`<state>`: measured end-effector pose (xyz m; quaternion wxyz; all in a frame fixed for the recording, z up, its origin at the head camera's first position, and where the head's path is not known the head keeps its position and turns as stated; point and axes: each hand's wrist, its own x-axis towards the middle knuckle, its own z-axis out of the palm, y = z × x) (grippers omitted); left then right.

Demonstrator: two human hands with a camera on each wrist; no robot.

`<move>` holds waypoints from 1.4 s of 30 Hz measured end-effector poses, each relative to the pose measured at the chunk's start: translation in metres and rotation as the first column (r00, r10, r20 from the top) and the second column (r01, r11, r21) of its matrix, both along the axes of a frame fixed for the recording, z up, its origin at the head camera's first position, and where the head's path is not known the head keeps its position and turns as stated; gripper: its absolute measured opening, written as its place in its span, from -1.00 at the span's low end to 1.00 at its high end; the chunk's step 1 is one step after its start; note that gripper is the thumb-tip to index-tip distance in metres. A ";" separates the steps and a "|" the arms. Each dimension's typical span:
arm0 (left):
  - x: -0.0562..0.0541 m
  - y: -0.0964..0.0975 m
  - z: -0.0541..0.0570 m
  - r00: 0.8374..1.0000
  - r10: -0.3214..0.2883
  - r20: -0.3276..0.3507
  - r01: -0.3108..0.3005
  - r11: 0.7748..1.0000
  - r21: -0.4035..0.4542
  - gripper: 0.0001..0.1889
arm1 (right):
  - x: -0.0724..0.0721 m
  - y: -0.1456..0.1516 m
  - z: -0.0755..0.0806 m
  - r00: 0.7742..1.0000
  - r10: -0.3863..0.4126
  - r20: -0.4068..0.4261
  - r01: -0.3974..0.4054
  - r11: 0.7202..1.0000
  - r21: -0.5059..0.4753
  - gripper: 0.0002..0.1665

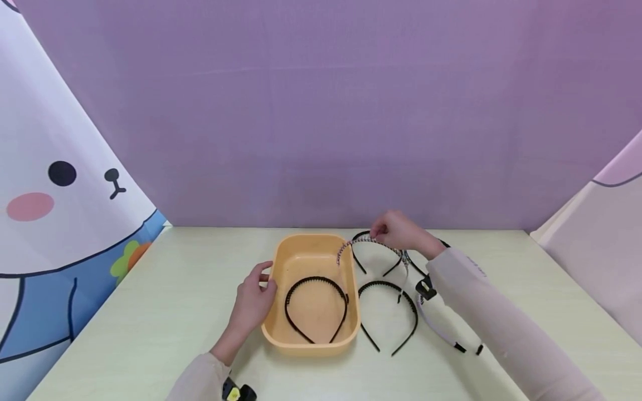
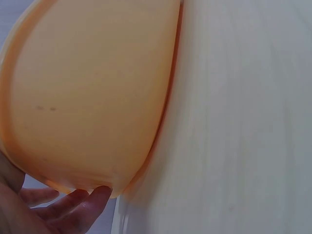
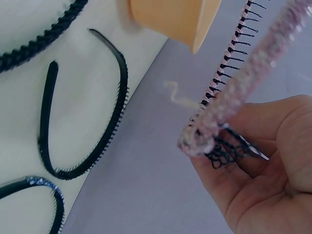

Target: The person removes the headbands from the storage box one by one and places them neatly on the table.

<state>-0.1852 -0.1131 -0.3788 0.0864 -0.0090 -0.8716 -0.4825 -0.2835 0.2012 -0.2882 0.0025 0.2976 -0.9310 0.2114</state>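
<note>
Right hand (image 1: 401, 231) pinching the pink headband (image 3: 261, 68)
If I dip, its teeth could snag the black headband (image 1: 415, 314) below the grip; left hand (image 1: 254, 298) touches the tray (image 1: 311, 350), clasp unclear.

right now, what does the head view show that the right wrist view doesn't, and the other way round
Only the head view shows the left hand at the edge of the tray, and a black headband lying inside it. Only the right wrist view clearly shows the palm side of the right hand and the dark teeth of the pinkish headband it holds. Both show that hand and headband, the tray, black headbands on the table and the purple cloth.
</note>
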 end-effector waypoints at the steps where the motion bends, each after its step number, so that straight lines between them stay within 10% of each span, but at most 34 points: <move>1: 0.000 0.000 0.000 1.000 0.000 0.000 0.000 1.000 0.001 -0.55 | 0.000 0.002 0.000 1.000 0.003 -0.003 -0.003 1.000 -0.001 -0.83; 42: 0.001 0.004 0.002 1.000 0.012 0.004 -0.012 1.000 -0.003 -0.56 | 0.013 0.074 -0.008 0.998 -0.070 0.001 0.070 0.997 0.045 -0.83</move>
